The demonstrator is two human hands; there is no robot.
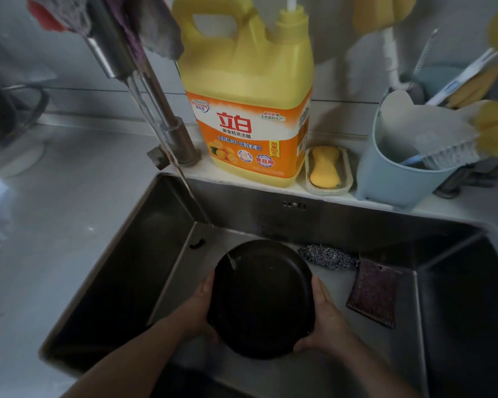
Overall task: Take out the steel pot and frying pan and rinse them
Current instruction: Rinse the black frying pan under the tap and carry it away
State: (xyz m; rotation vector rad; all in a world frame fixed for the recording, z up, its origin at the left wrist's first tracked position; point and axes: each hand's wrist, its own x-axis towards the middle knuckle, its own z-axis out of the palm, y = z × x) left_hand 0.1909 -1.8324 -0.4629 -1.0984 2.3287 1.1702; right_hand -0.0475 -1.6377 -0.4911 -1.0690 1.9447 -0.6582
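The round black frying pan point(260, 297) sits low in the steel sink point(144, 254), held between the two hands and tilted so its dark face looks up toward the camera. The left hand point(202, 308) grips the pan's left rim with its fingers hidden behind the edge; the right hand point(321, 320) clasps the right rim, fingers curled under the lower edge. Both forearms reach in from the near side of the sink, angled toward each other and meeting at the pan.

A thin stream of water point(230, 259) from the steel tap point(167, 130) lands on the pan's upper left rim, just beyond the left hand. This looks like the rinsing of the pan, well under way. To do it well, turn the pan slowly between the hands so the stream sweeps the whole face and not only one edge, and keep the tilt so the water drains off into the sink. A wet rim is slippery, so the grip should stay firm on both sides.

Beyond the right hand lie a grey steel-wool scourer point(328, 255) and, just beside it, a dark reddish scrubbing pad point(374, 294). Farther off, on the ledge, stands a big yellow detergent jug point(250, 110). The steel pot is not clearly in view.
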